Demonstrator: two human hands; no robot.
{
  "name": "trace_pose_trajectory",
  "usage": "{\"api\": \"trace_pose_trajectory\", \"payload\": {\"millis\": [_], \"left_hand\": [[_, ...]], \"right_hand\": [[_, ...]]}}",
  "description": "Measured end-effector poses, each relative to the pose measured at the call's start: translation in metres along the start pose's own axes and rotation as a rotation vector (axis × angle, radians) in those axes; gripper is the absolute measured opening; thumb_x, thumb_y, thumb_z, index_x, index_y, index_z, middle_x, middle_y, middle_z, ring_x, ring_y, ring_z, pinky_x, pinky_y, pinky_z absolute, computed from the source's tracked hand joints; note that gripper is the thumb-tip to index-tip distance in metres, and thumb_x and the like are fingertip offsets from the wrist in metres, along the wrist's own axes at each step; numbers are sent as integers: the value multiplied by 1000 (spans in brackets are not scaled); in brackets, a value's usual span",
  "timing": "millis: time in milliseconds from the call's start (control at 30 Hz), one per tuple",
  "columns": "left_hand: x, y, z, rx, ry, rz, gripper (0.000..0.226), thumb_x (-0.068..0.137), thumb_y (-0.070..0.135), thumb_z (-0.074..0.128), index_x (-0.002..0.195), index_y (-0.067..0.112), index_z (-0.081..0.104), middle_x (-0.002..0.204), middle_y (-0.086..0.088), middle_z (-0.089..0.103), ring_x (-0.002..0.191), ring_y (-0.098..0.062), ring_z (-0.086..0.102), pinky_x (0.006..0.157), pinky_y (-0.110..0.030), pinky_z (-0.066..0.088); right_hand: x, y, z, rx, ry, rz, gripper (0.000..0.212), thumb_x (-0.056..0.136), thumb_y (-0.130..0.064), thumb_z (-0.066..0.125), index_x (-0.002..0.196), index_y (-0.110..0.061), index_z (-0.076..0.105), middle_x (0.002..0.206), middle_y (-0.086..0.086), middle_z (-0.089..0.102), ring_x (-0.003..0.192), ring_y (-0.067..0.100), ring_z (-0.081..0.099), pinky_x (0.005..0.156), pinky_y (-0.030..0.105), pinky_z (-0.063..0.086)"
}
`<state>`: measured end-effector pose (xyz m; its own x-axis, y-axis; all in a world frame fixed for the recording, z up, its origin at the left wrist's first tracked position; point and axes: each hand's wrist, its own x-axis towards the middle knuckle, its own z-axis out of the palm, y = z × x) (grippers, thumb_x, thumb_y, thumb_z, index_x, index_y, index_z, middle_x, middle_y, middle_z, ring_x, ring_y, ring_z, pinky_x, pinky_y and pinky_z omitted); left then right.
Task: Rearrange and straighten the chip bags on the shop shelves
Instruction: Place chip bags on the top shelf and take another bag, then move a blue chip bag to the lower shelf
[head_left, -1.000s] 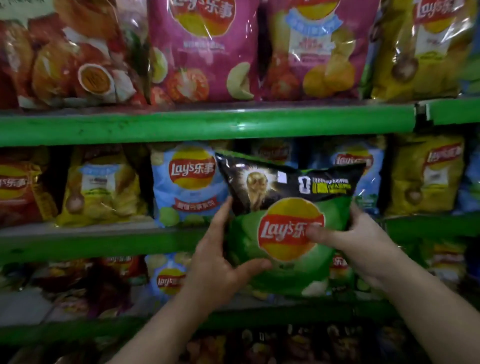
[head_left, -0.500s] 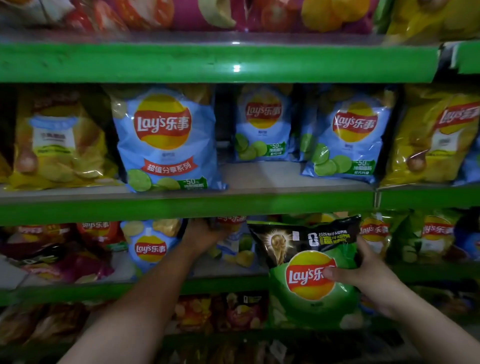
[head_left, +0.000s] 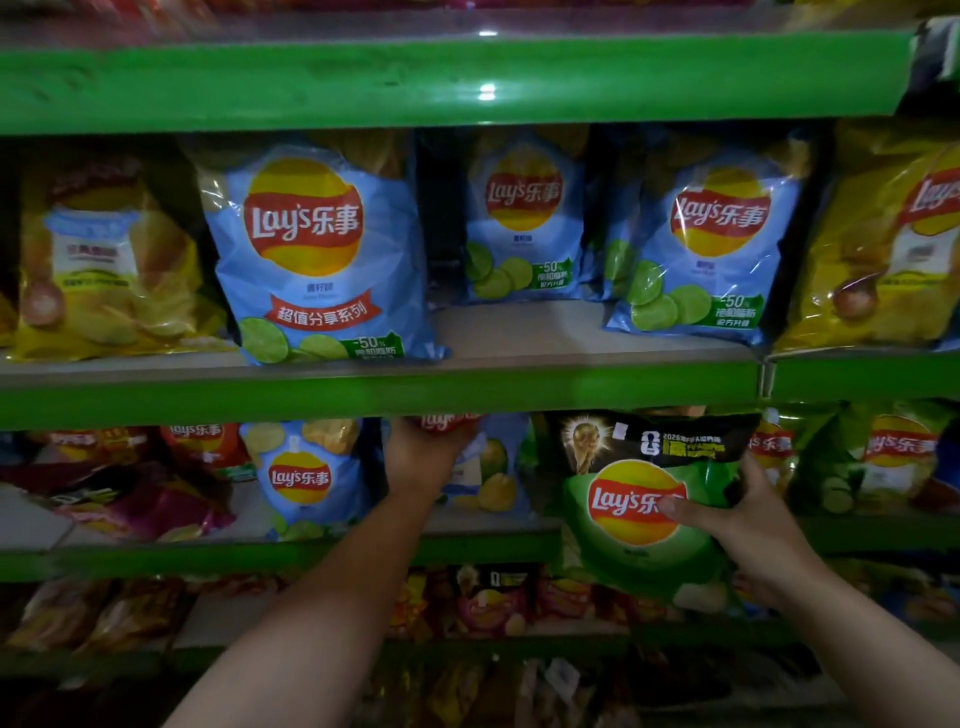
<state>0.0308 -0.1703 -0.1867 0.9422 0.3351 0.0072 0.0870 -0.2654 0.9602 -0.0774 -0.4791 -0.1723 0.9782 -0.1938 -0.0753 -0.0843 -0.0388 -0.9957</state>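
A green Lay's bag with a black top band (head_left: 644, 514) hangs in front of the lower shelf, tilted a little. My right hand (head_left: 748, 525) grips its right edge, thumb across the logo. My left hand (head_left: 423, 457) reaches into the lower shelf and closes on the top of a blue-and-yellow bag (head_left: 488, 478) standing there, its top edge hidden under the shelf lip. Beside that hand stands a small blue Lay's bag (head_left: 306, 478). On the shelf above, a large blue Lay's bag (head_left: 317, 260) and two smaller blue ones (head_left: 524, 223) (head_left: 706, 254) stand upright.
Green shelf edges (head_left: 363, 395) run across the view. Yellow bags (head_left: 104, 270) (head_left: 893, 249) flank the blue ones. Red and purple bags (head_left: 130, 499) lie slumped at the lower left. Green-yellow bags (head_left: 898, 457) stand at the lower right. More bags fill the dark bottom shelf (head_left: 483, 603).
My left hand let go of the green bag and went into the lower shelf. My right hand lowered the green bag to the right. My view dropped by one shelf.
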Motion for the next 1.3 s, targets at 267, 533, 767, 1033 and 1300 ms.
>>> {"api": "trace_pose_trajectory", "payload": {"millis": [267, 533, 767, 1033, 1300], "left_hand": [[-43, 10, -32, 54, 128, -3, 108, 44, 72, 76, 131, 17, 43, 122, -9, 66, 106, -35, 63, 86, -47, 54], [-100, -32, -93, 97, 102, -51, 78, 48, 60, 86, 113, 32, 51, 89, 13, 67, 78, -11, 66, 65, -35, 57], [-106, -46, -142, 151, 101, 5, 84, 48, 62, 85, 121, 37, 52, 94, 15, 69, 79, -2, 66, 63, -24, 54], [-106, -43, -174, 144, 150, 20, 64, 51, 46, 91, 102, 52, 52, 93, 17, 70, 81, 1, 67, 68, -30, 58], [-107, -33, -164, 114, 105, 46, 70, 50, 44, 92, 107, 52, 53, 92, 21, 70, 80, 2, 68, 73, -39, 60]], "right_hand": [[2, 1, 10, -45, 87, -81, 91, 45, -38, 89, 127, -42, 49, 116, -15, 67, 98, 9, 67, 81, 36, 57], [8, 3, 70, 8, 39, -62, 89, 45, -37, 89, 124, -43, 47, 117, -12, 65, 104, 15, 64, 83, 38, 55], [49, 13, 152, -14, -1, 1, 87, 64, -23, 91, 134, -29, 40, 132, 3, 60, 109, 29, 61, 59, 35, 60], [99, 37, 177, 67, -164, 185, 95, 58, -18, 88, 139, -23, 38, 137, 12, 57, 122, 34, 56, 99, 51, 48], [107, 34, 175, 8, -200, 228, 78, 75, -13, 81, 141, -18, 39, 142, 9, 52, 124, 30, 53, 96, 52, 49]]}}
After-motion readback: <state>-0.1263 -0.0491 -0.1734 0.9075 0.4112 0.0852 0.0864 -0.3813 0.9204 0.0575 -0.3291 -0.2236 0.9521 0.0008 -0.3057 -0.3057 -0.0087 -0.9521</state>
